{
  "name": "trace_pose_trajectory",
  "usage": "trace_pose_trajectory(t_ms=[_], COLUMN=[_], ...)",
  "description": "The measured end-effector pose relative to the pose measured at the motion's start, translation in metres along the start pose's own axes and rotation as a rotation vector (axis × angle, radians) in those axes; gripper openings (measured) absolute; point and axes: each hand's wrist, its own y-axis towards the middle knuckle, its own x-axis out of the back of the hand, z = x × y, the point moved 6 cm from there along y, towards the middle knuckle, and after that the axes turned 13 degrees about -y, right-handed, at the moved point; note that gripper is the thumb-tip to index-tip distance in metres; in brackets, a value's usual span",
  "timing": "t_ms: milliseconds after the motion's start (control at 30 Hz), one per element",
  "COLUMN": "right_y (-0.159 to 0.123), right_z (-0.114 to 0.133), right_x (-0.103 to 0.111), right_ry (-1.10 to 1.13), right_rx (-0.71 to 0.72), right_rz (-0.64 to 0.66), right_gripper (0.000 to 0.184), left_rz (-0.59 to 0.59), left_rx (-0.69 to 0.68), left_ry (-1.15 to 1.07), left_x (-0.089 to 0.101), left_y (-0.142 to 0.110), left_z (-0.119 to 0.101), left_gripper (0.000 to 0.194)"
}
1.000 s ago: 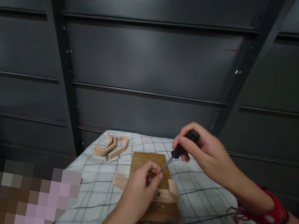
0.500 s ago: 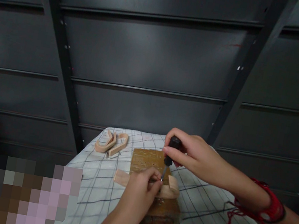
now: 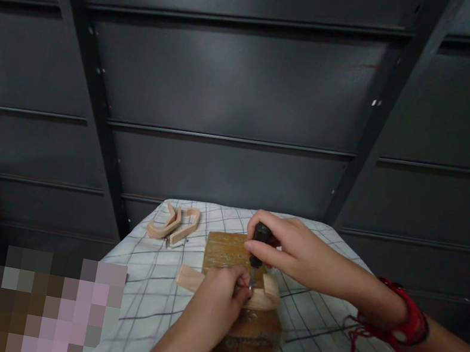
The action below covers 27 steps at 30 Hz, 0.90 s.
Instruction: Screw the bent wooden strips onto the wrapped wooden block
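Observation:
My right hand is wrapped round the black handle of a screwdriver, which points down. Its metal shaft reaches the fingertips of my left hand. Those fingers are pinched at the screwdriver's tip, over a pale, curved wooden piece; a small shiny thing there is too small to name for certain. The wooden piece lies across a brown wooden block, its flat end showing left of my left hand and its hooked end to the right. Part of its middle is hidden behind my left hand.
More pale bent wooden pieces lie at the back left of the table with small metal bits by them. A white checked cloth covers the table. Dark metal panels rise behind it. The lower left is pixelated.
My right hand and the screwdriver have come lower and slightly left, and the shaft stands more upright. My left hand keeps its pinch at the tip.

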Motion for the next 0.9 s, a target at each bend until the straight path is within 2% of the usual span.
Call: trace_pose_trajectory(t_ms=[600,767,900], right_y=[-0.004,-0.006,-0.008], right_z=[-0.009,-0.012,-0.012], right_x=[-0.012,-0.015,-0.015], right_ry=[0.077,0.132,0.156], right_rx=[-0.061,-0.093,-0.107], right_rz=[0.037,0.044,0.055], right_gripper=[0.005,0.005,0.005], left_rz=[-0.001,-0.006,-0.002], left_rx=[-0.004,0.007,-0.011], left_ry=[0.154,0.112,0.079], left_x=[-0.002,-0.003,-0.003], left_y=[0.004,0.004,0.004], left_z=[-0.003,-0.002,-0.005], left_gripper=[0.013,0.007,0.011])
